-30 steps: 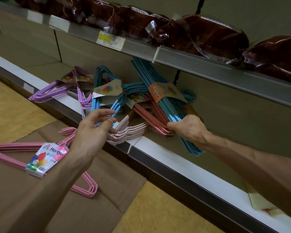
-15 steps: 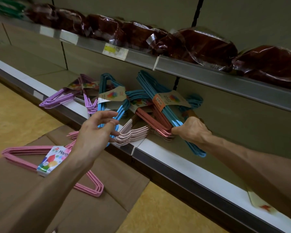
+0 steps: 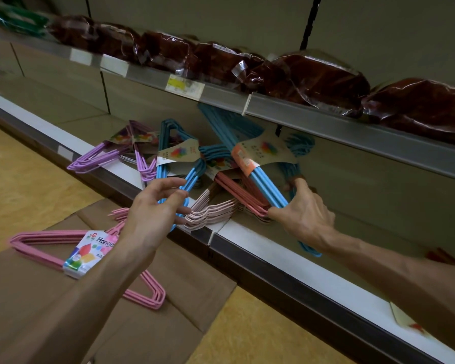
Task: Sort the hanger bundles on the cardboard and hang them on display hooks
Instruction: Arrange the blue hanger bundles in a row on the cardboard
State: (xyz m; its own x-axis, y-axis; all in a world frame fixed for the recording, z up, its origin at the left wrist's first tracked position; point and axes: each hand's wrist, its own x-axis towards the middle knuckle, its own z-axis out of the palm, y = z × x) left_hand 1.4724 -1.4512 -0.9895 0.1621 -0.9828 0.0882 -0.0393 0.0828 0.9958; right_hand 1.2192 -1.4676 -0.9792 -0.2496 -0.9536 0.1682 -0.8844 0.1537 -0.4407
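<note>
Nearest you, at about 7 o'clock, a pink hanger bundle (image 3: 50,248) lies flat on the cardboard (image 3: 168,298), its printed label partly hidden under your left forearm. Your left hand (image 3: 153,216) hangs over the front lip of the lower shelf (image 3: 286,256) near the centre, fingers loosely spread and half curled; the fingertips (image 3: 177,183) sit at a light blue hanger bundle (image 3: 168,164), but you cannot tell whether they actually pinch it. Just beside it, toward 3 o'clock, a pale pink bundle (image 3: 210,211) rests on the shelf edge. At about 3 o'clock your right hand (image 3: 302,214) is closed around the lower end of a long blue hanger bundle (image 3: 263,179) with an orange-edged card, which slants up toward 12 o'clock over a salmon bundle (image 3: 234,187). Farther back, at 10 o'clock, purple bundles (image 3: 97,158) lie on the shelf. Farthest, across 12 to 2 o'clock, dark red wrapped packs (image 3: 313,77) line the upper shelf (image 3: 352,122).
</note>
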